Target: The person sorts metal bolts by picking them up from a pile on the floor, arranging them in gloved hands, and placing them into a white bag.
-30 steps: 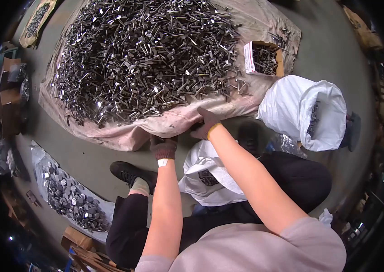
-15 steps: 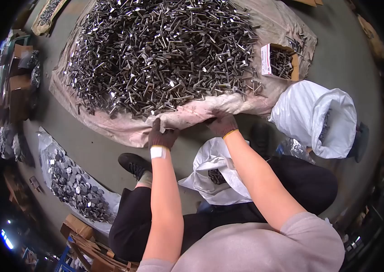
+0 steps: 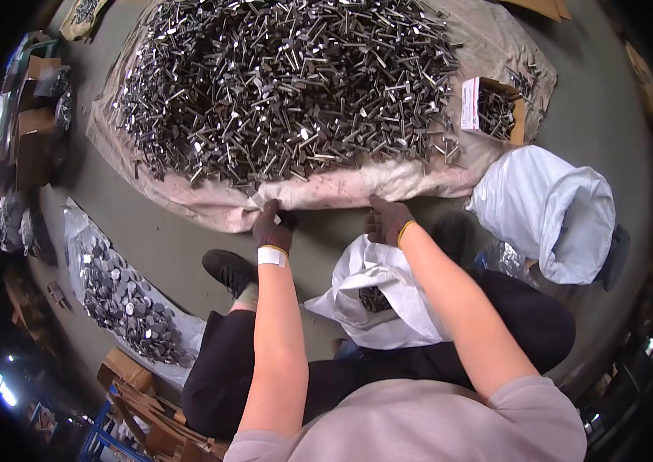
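Note:
My left hand (image 3: pixel 272 228), in a dark knitted glove with a white band at the wrist, is at the near edge of a stained, pale cloth (image 3: pixel 326 189). Its thumb reaches up to the cloth edge and the fingers sit apart from it, partly in shadow. Just below the same edge is my right hand (image 3: pixel 389 222), gloved too, thumb raised and fingers loosely bent, with nothing visible in it. On the cloth lies a large heap of short metal pieces (image 3: pixel 288 92). Between my legs stands an open white sack (image 3: pixel 396 312) with dark pieces inside.
A small carton (image 3: pixel 517 123) of metal pieces sits on the cloth's right side. Beside it on the floor leans a larger white sack (image 3: pixel 530 204). At left, flat metal discs (image 3: pixel 130 300) lie on plastic sheeting. Cardboard boxes (image 3: pixel 33 138) line the left side.
My right hand has come away from the cloth edge and its fingers have loosened. The cloth edge lies a little farther from me. My left hand stays near the edge; the view has shifted slightly.

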`<control>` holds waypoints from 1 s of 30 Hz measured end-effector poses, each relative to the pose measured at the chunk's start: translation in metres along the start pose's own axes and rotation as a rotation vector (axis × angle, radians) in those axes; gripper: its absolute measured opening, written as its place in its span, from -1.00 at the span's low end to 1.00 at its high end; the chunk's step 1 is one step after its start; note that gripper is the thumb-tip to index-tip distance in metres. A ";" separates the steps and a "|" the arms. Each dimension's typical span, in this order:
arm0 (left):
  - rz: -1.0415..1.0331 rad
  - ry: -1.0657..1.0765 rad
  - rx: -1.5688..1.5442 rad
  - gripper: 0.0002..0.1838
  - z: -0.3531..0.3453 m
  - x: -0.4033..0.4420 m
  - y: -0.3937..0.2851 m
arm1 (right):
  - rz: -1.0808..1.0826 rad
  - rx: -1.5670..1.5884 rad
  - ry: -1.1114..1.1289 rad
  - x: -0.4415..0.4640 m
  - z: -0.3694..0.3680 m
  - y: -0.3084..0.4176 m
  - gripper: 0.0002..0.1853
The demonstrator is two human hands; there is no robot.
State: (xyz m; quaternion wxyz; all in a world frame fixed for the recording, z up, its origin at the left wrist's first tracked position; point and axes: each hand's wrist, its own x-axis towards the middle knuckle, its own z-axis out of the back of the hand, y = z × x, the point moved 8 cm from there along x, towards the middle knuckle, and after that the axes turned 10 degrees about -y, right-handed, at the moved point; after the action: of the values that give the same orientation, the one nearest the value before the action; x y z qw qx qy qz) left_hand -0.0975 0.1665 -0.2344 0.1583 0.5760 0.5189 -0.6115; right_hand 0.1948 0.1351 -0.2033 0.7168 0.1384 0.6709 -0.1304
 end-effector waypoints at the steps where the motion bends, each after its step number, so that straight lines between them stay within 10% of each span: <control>1: -0.138 -0.024 0.259 -0.76 0.007 -0.012 -0.013 | -0.052 -0.040 0.161 0.006 -0.003 -0.006 -0.54; 9: -0.110 -0.255 0.279 -0.80 0.014 -0.152 0.009 | 0.517 -1.161 0.002 -0.126 0.014 0.090 -0.25; 14: -0.076 -0.244 0.726 -0.46 0.022 -0.268 0.021 | 0.845 -1.735 0.169 -0.169 0.032 0.003 0.11; 18: 0.235 -0.082 0.842 -0.35 0.059 -0.300 0.078 | 0.566 -1.958 -0.107 -0.196 0.070 -0.051 0.21; 22: 0.112 0.277 0.955 -0.42 0.059 -0.280 0.128 | 1.078 -2.405 -0.062 -0.103 0.086 -0.058 -0.50; 24: 0.079 0.243 0.986 -0.49 0.050 -0.281 0.122 | 1.279 -1.629 -0.452 -0.096 0.103 -0.015 -0.74; 26: 0.130 0.208 0.791 -0.52 0.063 -0.242 0.153 | 1.416 -1.613 -0.371 -0.001 0.148 0.011 -0.74; 27: -0.638 0.445 0.966 -0.56 0.086 -0.178 0.193 | 1.184 -1.404 -0.515 0.097 0.182 0.014 -0.72; 28: -0.734 0.271 0.929 -0.56 0.129 -0.143 0.135 | 1.099 -1.123 -0.469 0.088 0.192 0.023 -0.72; 30: -0.913 0.378 1.135 -0.48 0.041 -0.140 0.300 | 0.992 -0.746 0.115 -0.020 0.132 0.036 -0.69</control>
State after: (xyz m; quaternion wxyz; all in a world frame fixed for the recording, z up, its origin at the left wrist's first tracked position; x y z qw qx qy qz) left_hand 0.1579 -0.0470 -0.2568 -0.5238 0.3920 0.3297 -0.6806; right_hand 0.3288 0.1193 -0.1741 0.6548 0.1804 0.5647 0.4689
